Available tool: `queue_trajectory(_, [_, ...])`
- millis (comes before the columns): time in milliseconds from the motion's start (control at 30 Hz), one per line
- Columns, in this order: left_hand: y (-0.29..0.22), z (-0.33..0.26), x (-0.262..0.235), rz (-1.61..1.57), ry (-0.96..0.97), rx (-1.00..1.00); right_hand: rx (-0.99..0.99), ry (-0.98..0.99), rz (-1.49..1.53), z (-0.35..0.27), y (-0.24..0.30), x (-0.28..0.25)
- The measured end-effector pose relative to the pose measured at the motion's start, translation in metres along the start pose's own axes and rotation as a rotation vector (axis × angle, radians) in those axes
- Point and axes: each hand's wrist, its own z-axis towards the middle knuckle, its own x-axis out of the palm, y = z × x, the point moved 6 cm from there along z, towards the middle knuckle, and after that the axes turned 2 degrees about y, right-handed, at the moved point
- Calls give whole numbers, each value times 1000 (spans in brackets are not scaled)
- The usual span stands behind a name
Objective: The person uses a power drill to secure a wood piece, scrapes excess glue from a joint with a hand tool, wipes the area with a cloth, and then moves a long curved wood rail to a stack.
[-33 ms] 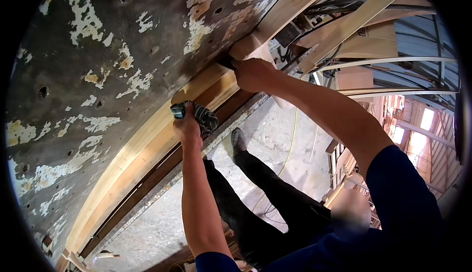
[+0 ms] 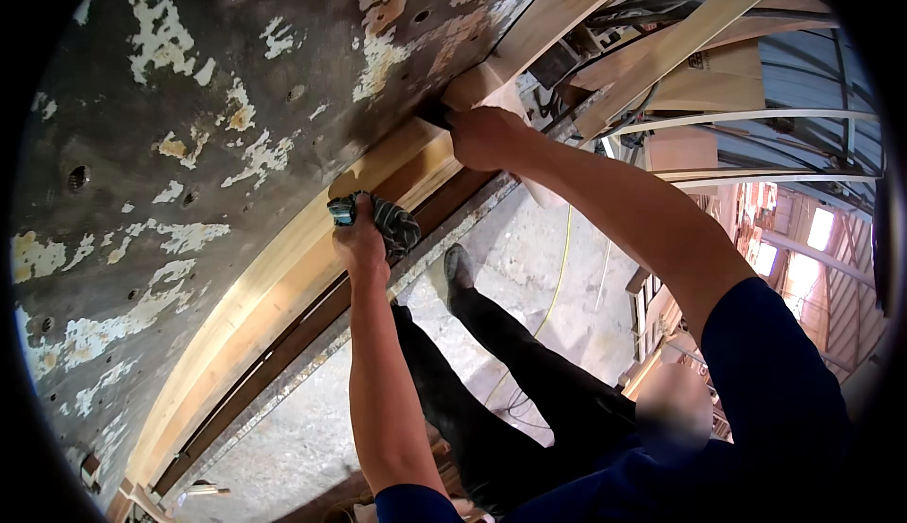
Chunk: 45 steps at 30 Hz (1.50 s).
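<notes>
A pale, curved laminated wooden beam [image 2: 236, 306] runs along a large dark surface [image 2: 312, 159] with patchy white and tan flakes. My left hand [image 2: 357, 244] is closed round a bunched dark striped cloth [image 2: 395, 225], with a teal and dark piece showing at the thumb, over the beam's edge. Farther along to the right, my right hand [image 2: 487, 138] is closed on a small dark object [image 2: 433, 113] where the beam meets the dark surface. My fingers hide most of that object, so its kind cannot be made out. A wooden block [image 2: 468, 88] sits just beyond it.
Below the beam runs a brown steel edge [image 2: 269, 367]. A yellow cord [image 2: 565, 268] crosses the pale floor [image 2: 515, 230] near my legs [image 2: 463, 391]. Long boards [image 2: 694, 41], a cardboard piece [image 2: 713, 79] and curved strips [image 2: 756, 119] fill the upper right.
My right hand has shifted very slightly up and left along with the dark object. My left hand and the cloth look nearly the same.
</notes>
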Motion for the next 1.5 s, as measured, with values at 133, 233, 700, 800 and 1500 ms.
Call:
queue_trajectory(133, [-5, -2, 5, 79, -44, -14, -49, 124, -87, 20, -8, 18])
queue_trajectory(233, [-9, -5, 1, 116, -60, -29, -94, 381, -215, 20, -5, 16])
queue_trajectory(700, [-4, 7, -15, 232, -79, -43, 67, 501, -100, 0, 19, -28])
queue_trajectory(800, [6, 0, -18, 108, 26, -120, -102, 646, 149, -47, -5, 2])
queue_trajectory(1500, [-129, -194, 112, -399, 442, 205, -299, 44, 864, -330, -98, -164])
